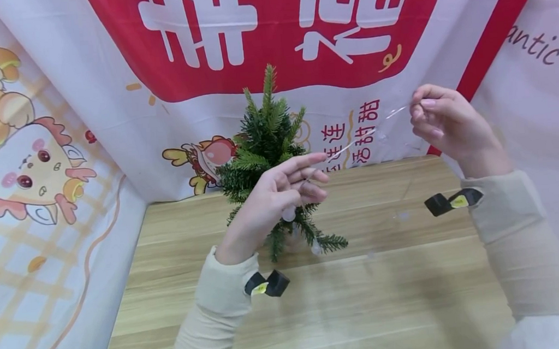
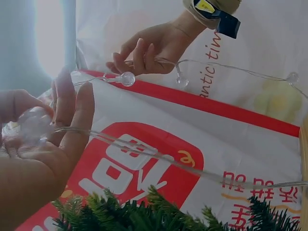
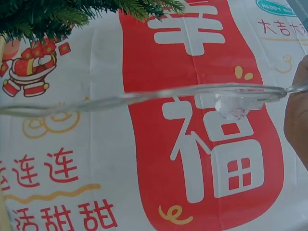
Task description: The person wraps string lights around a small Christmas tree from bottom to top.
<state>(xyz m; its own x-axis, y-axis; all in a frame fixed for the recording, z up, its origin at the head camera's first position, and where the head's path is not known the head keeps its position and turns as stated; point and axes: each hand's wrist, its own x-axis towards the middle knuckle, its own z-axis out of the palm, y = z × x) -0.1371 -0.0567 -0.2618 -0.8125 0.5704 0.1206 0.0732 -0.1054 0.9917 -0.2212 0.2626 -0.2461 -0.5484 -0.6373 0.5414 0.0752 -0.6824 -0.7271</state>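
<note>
A string of fairy lights [image 1: 348, 147] on clear wire stretches between both hands in the head view. My left hand [image 1: 283, 188] is before the small artificial Christmas tree [image 1: 268, 129], its thumb bent in and holding the string. In the left wrist view a clear round bulb [image 2: 36, 126] lies by that thumb and palm. Higher and to the right, my right hand [image 1: 448, 120] pinches the wire between thumb and fingers. Another bulb [image 2: 127, 79] hangs between the hands. The right wrist view shows a faceted bulb [image 3: 233, 105] close to the right hand.
The tree stands on a wood-grain table [image 1: 368, 304] near the back. Round bulbs [image 1: 316, 246] show among its lower branches. A red and white printed cloth [image 1: 272, 76] hangs behind, with printed cloths [image 1: 543, 148] along both sides.
</note>
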